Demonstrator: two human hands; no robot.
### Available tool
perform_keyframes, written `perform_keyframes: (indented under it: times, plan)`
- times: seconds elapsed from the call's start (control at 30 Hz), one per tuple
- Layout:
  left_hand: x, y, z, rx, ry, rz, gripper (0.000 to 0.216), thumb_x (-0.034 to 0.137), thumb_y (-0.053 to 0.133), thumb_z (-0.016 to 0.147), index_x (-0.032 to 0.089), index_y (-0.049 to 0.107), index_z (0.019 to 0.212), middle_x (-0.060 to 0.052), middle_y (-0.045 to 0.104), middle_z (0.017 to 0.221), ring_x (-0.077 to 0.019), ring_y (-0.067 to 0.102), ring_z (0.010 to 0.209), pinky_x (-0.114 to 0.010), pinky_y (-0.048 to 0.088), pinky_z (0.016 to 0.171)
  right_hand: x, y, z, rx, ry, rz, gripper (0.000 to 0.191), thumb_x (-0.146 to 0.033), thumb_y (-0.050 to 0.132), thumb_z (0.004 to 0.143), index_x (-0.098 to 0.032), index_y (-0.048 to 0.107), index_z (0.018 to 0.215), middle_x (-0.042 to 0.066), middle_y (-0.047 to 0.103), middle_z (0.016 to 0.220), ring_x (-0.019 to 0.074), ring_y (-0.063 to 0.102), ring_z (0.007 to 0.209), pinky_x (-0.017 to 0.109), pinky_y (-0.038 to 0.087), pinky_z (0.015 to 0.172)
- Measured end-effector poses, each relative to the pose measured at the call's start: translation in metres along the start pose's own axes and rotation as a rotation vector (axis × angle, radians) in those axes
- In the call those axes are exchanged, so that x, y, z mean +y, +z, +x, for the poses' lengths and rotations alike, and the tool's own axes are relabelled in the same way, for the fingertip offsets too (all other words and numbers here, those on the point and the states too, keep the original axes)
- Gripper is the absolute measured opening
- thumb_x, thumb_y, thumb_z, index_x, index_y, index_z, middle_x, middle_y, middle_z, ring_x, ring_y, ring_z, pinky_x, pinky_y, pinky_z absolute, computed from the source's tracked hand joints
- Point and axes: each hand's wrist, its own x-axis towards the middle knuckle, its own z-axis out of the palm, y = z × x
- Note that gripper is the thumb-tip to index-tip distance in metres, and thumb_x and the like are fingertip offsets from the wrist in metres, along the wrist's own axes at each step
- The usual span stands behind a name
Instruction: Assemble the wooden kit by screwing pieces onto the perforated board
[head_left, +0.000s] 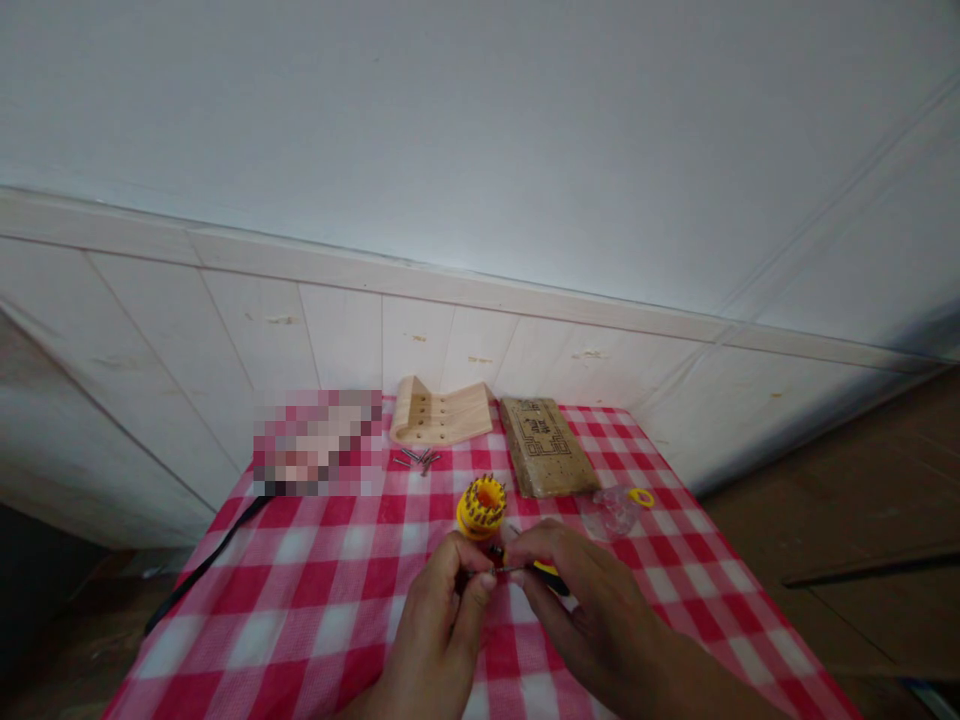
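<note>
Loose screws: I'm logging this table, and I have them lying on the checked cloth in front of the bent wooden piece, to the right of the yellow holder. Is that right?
Not quite: the head view shows the loose screws to the left of the yellow holder, not the right. They do lie on the checked cloth in front of the bent wooden piece.

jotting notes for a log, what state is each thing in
left hand: fingers pinching thin metal rod
right hand: at the rod, grip unclear
tool handle: partly hidden
bit holder: upright, holding bits
screws: loose, in a cluster
wooden piece: holes showing
brown package: lying flat
plastic bag: crumpled
blurred item: can't tell
tablecloth: spread
</note>
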Motion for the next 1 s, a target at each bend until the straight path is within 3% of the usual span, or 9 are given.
perform_keyframes:
  times: [0.27,1.0]
  plan:
    - [0.0031,-0.0009,-0.0003,-0.002,0.017,-0.006,0.021,0.037,0.054,0.098,0.022,0.057,0.084,-0.001,0.061,0.079,-0.0172,0.055,0.072,-0.026,0.043,0.065,0.0002,0.003,-0.0044,-0.029,0.059,0.002,0.023,-0.009,0.05,0.096,-0.025,0.054,0.112,0.005,0.069,0.101,0.0187,0.069,0.09,0.031,0.057,0.08]
    - [-0.0048,-0.0018,-0.0019,-0.047,0.035,0.01,0.02,0.035,0.052,0.099,0.022,0.055,0.085,-0.004,0.063,0.086,-0.0188,0.057,0.077,-0.028,0.045,0.069,-0.0044,0.0035,-0.0027,-0.047,0.027,0.014,0.022,-0.007,0.046,0.096,-0.023,0.054,0.108,0.005,0.067,0.097,0.0176,0.067,0.085,0.03,0.057,0.077]
